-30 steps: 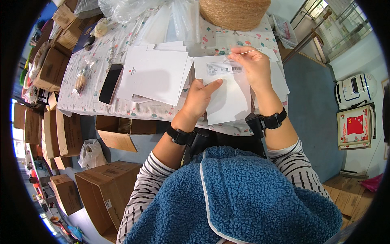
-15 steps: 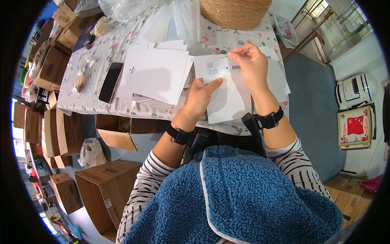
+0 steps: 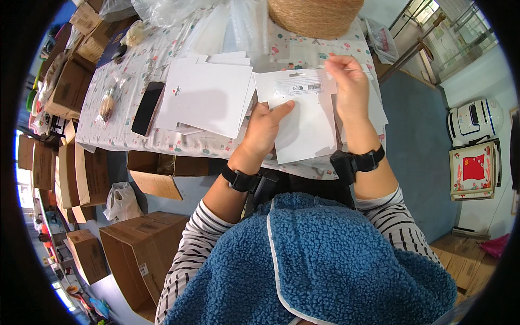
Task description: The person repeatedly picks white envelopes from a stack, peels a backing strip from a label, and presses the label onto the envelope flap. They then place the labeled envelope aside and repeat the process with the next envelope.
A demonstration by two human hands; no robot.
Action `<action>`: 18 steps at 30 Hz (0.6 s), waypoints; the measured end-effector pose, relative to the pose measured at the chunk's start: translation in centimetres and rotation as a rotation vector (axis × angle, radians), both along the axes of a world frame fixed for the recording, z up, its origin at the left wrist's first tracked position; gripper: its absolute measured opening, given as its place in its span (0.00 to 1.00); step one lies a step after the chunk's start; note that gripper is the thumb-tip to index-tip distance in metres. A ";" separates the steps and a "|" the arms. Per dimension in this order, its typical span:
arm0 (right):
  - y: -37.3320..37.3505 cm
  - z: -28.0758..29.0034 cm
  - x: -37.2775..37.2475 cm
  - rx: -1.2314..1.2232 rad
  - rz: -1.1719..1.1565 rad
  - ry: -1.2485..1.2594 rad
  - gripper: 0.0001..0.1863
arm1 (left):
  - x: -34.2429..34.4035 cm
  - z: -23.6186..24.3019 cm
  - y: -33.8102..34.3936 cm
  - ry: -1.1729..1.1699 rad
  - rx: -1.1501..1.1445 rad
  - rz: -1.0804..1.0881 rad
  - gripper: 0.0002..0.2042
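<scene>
My left hand (image 3: 262, 129) grips the left edge of a flat white card (image 3: 307, 127), thumb pressed on its face. A hanging slot is cut near the card's top edge, and a label with a barcode (image 3: 299, 86) sits just below the slot. Beyond the card's upper right corner, my right hand (image 3: 351, 89) is raised with its fingers pinched together. A thin, pale, strip-like thing seems to be between those fingers, too fine to name. Left of my left hand lies a stack of white cards (image 3: 208, 100), and more white cards (image 3: 375, 105) lie under and beside my right hand.
A black phone (image 3: 147, 108) lies left of the stack on the patterned tablecloth (image 3: 122, 132). Clear plastic bags (image 3: 233, 27) and a woven straw basket (image 3: 316, 19) stand at the back. Open cardboard boxes (image 3: 143, 252) crowd the floor at left.
My right hand has moved right, away from the barcode label to beyond the card's right edge. The card has tilted slightly, and its hanging slot now shows. My left hand keeps its grip.
</scene>
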State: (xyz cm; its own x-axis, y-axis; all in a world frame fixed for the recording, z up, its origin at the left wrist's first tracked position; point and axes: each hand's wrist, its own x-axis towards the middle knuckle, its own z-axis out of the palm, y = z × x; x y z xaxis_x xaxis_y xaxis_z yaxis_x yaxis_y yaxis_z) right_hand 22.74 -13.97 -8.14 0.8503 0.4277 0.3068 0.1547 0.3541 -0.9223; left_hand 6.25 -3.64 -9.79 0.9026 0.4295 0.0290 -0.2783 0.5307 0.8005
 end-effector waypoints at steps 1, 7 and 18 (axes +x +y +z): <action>-0.5 0.1 0.4 0.029 -0.020 0.066 0.06 | -0.1 -0.1 0.1 0.039 -0.021 0.003 0.26; -4.9 1.3 2.1 -0.131 0.121 0.305 0.10 | 0.3 0.0 0.3 0.095 -0.151 0.027 0.19; -4.9 2.2 -2.0 -0.236 0.398 0.464 0.13 | 0.2 2.4 0.4 0.034 -0.270 -0.140 0.26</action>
